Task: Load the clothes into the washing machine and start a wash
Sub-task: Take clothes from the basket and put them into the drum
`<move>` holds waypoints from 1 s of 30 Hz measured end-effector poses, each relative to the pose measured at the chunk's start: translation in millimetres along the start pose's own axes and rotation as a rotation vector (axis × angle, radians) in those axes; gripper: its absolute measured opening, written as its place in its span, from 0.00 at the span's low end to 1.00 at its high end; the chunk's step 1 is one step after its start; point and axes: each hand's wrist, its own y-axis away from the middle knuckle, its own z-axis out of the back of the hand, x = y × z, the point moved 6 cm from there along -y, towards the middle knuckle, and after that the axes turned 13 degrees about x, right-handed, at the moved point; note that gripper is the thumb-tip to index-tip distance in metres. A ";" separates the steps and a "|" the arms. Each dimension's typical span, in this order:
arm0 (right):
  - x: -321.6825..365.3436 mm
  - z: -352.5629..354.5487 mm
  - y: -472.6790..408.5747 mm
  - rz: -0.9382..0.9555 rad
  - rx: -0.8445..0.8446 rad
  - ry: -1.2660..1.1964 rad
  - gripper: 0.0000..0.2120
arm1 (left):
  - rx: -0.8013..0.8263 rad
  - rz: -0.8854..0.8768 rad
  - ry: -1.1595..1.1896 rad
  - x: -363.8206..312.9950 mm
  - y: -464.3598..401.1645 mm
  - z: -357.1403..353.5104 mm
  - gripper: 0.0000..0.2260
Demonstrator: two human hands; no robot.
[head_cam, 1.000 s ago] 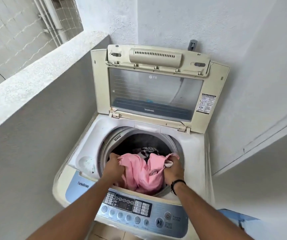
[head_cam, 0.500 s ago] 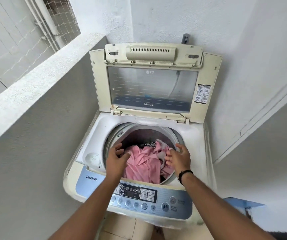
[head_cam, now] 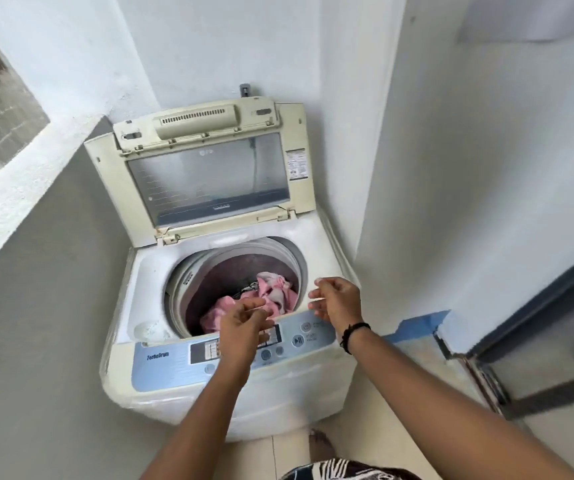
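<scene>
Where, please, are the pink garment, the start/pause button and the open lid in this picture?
pink garment (head_cam: 271,289): head view, on the bunched cloth inside the drum.
start/pause button (head_cam: 298,340): head view, on the round button's face, control panel right.
open lid (head_cam: 209,178): head view, on its clear window.

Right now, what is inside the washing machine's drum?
Pink clothes lie in the drum, with something dark beside them. The drum's near side is hidden behind the left hand and the rim.

Pink clothes (head_cam: 271,292), cream lid (head_cam: 206,171), pale-blue control panel (head_cam: 174,367), black wristband (head_cam: 354,336)
</scene>
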 end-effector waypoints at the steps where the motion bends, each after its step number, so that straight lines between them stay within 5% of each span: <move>1: 0.8 7.0 12.5 0.011 -0.025 -0.013 0.05 | 0.016 -0.003 0.002 2.4 8.4 -3.3 0.04; 11: -52.0 88.9 198.9 0.024 -0.244 -0.109 0.06 | 0.236 0.120 -0.034 80.7 138.5 -54.6 0.06; 30: -153.1 352.9 515.5 0.010 -0.920 -0.332 0.04 | 1.021 0.264 -0.389 194.3 359.3 -355.9 0.05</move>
